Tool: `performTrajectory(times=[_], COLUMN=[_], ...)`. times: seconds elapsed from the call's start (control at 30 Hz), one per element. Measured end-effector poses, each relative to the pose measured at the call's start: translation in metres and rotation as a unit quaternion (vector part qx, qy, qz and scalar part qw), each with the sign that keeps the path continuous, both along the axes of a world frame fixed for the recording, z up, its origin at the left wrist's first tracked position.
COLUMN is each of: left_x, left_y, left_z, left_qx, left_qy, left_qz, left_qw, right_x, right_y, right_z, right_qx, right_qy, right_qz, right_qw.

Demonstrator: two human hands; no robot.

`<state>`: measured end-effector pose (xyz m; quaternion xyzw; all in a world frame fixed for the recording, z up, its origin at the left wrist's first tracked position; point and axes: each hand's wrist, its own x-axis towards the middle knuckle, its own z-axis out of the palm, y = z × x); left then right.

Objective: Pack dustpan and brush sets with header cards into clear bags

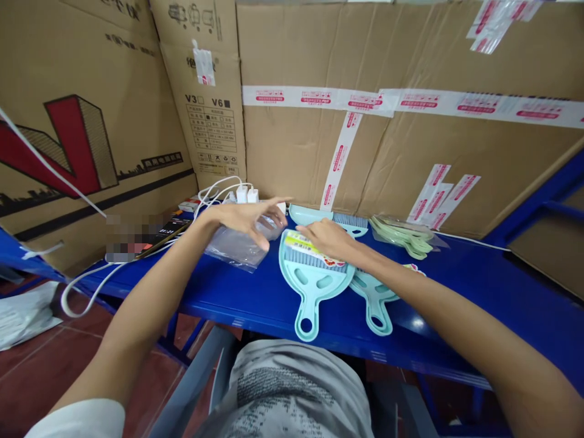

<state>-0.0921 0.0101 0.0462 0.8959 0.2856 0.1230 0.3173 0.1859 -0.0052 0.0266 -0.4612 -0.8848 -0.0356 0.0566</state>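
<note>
My left hand point(249, 219) hovers over a clear plastic bag point(235, 246) on the blue table point(255, 298), fingers spread and touching the bag's top. My right hand point(329, 238) rests flat on a mint-green dustpan with a brush and paper label point(312, 274), pressing its upper part. A second mint dustpan point(375, 298) lies under my right forearm. Another dustpan and brush point(335, 220) sit just behind my right hand.
A bagged stack of light green pieces point(404, 234) lies at the back right. White chargers and cables point(241, 193) and a phone point(159, 236) are at the back left. Cardboard boxes point(387, 146) wall the table's far side.
</note>
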Motion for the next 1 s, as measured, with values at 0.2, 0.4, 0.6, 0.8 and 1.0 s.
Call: performTrajectory(times=[0.2, 0.4, 0.6, 0.8, 1.0], left_x=[-0.030, -0.012, -0.025, -0.021, -0.027], left_y=[0.015, 0.017, 0.021, 0.020, 0.025], left_z=[0.010, -0.004, 0.003, -0.003, -0.004], left_qx=[0.078, 0.011, 0.045, -0.007, -0.011], left_qy=[0.327, 0.376, 0.370, 0.371, 0.335], left_qz=[0.358, 0.390, 0.391, 0.388, 0.365], left_qw=[0.871, 0.840, 0.842, 0.844, 0.868], right_x=[0.069, 0.108, 0.113, 0.113, 0.113], right_y=[0.020, 0.036, 0.023, 0.010, 0.015], right_z=[0.059, 0.097, 0.111, 0.120, 0.115], right_qx=[0.055, 0.166, 0.183, 0.198, 0.201], right_qy=[0.129, 0.159, 0.173, 0.173, 0.156], right_qz=[-0.122, -0.211, -0.239, -0.234, -0.207], right_qw=[0.982, 0.950, 0.938, 0.936, 0.944])
